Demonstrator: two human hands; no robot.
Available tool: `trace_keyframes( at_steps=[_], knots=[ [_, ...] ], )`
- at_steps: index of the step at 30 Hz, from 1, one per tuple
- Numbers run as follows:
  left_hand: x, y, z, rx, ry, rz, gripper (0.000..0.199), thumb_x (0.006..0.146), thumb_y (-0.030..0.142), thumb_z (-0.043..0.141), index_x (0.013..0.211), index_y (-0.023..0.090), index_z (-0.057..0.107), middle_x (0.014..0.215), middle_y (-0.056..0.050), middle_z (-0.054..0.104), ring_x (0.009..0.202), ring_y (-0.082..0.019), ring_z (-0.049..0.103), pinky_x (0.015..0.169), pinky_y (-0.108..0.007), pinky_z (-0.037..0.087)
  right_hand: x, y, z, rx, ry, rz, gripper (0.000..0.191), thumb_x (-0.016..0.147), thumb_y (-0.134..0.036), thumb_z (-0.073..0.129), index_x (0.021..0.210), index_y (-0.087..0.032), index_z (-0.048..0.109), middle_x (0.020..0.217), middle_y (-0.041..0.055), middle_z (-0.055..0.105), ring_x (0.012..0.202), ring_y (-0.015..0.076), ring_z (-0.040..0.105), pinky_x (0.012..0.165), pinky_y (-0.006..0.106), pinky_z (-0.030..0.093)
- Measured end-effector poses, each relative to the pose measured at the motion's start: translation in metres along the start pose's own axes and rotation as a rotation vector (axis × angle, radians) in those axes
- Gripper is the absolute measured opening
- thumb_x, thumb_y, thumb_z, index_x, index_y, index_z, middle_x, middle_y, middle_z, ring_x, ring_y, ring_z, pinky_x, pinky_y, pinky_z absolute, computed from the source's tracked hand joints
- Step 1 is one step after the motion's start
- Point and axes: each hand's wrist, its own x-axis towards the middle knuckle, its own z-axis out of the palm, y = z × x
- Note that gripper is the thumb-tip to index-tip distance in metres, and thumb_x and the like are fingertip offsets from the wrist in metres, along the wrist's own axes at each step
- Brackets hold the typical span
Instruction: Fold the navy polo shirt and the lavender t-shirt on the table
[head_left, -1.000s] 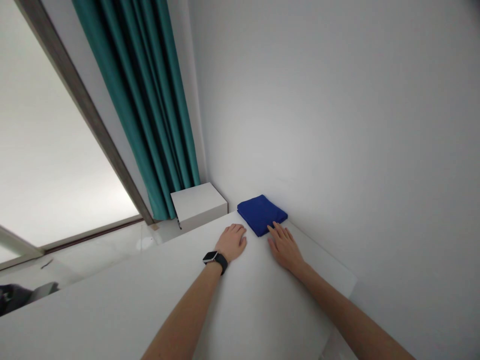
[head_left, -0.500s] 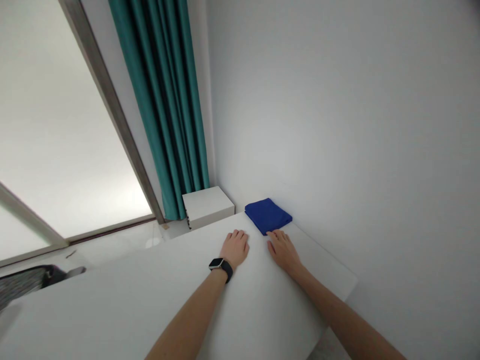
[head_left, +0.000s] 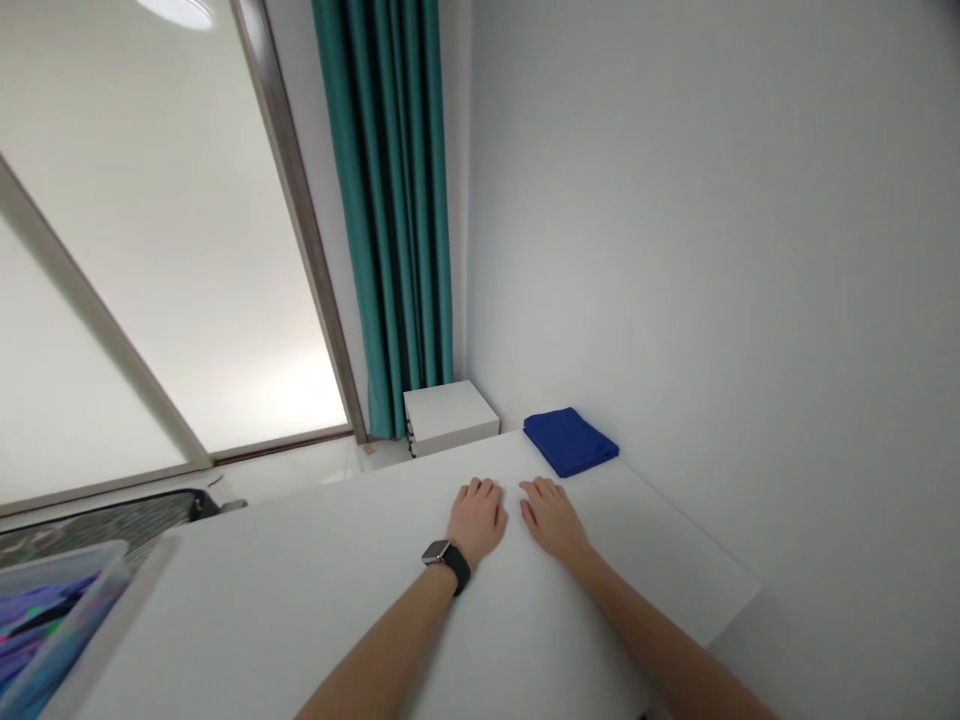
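A folded dark blue cloth (head_left: 570,442) lies flat at the far right corner of the white table (head_left: 300,600), close to the wall. My left hand (head_left: 478,520) rests palm down on the tabletop, with nothing in it; a black watch (head_left: 448,562) is on that wrist. Just to its right, my right hand (head_left: 553,518) also lies palm down and empty, its fingers a short way in front of the cloth and apart from it. Both hands have their fingers loosely stretched out.
At the lower left stands a clear plastic bin (head_left: 105,580) with purple and blue fabric inside. Behind it is a dark grey textured surface (head_left: 112,525). Beyond the table's far edge are a white cabinet (head_left: 450,418) and a green curtain (head_left: 397,250). A wall (head_left: 675,300) borders the right side.
My right hand has come away from the cloth's near edge and moved closer to my left hand. The view has swung left, bringing the plastic bin into sight.
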Motion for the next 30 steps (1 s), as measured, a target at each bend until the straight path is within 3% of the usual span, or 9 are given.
trace_keyframes(
  at_steps=[7, 21, 30],
  knots=[
    [-0.044, -0.023, -0.022, -0.020, 0.015, -0.033, 0.017, 0.088, 0.018, 0.049, 0.102, 0.022, 0.057, 0.109, -0.007, 0.060, 0.106, -0.025, 0.049, 0.092, -0.041, 0.040, 0.014, -0.045, 0.005, 0.018, -0.037, -0.031, 0.014, 0.093, -0.017, 0.049, 0.101, -0.020, 0.060, 0.097, 0.0065, 0.059, 0.096, 0.0228, 0.052, 0.087, 0.035, 0.037],
    [-0.141, -0.109, -0.068, 0.047, 0.053, -0.227, 0.024, 0.089, 0.020, 0.049, 0.111, 0.023, 0.058, 0.118, -0.005, 0.060, 0.109, -0.025, 0.049, 0.093, -0.040, 0.038, 0.039, -0.132, 0.023, 0.116, -0.059, -0.193, 0.015, 0.090, -0.015, 0.053, 0.102, -0.021, 0.060, 0.098, 0.0058, 0.058, 0.096, 0.0231, 0.050, 0.087, 0.036, 0.037],
    [-0.192, -0.129, -0.088, 0.031, 0.065, -0.346, 0.029, 0.090, 0.022, 0.048, 0.118, 0.023, 0.057, 0.125, -0.007, 0.059, 0.116, -0.025, 0.049, 0.099, -0.042, 0.038, 0.051, -0.188, 0.027, 0.187, -0.083, -0.299, 0.016, 0.090, -0.016, 0.052, 0.102, -0.021, 0.060, 0.098, 0.0059, 0.058, 0.096, 0.0227, 0.050, 0.087, 0.035, 0.038]
  ],
)
